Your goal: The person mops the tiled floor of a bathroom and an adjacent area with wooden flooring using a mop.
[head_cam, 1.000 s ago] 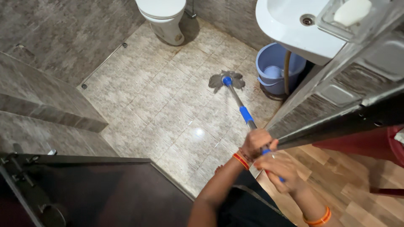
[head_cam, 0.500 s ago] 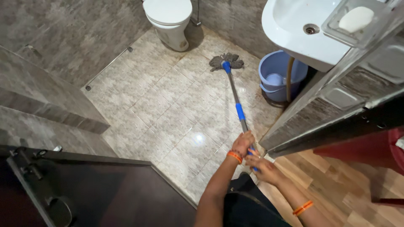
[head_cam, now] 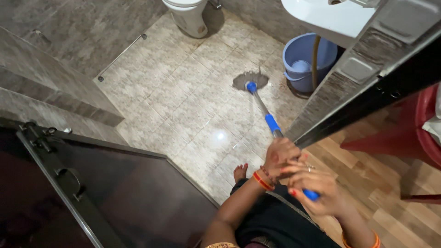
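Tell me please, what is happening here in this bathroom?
A person stands at the bathroom doorway and holds a mop with both hands. The left hand grips the handle higher up, and the right hand holds its blue end. The grey mop head lies flat on the tiled floor, next to a blue bucket under the white sink. A toilet stands at the far wall.

mop [head_cam: 271,121] | grey rag head flat on the tiled floor, upper centre of frame, just left of the bucket | blue collar at the head, blue sleeve mid-shaft, blue end cap | metal shaft slants down-right to lower centre | both my hands wrapped round its top end
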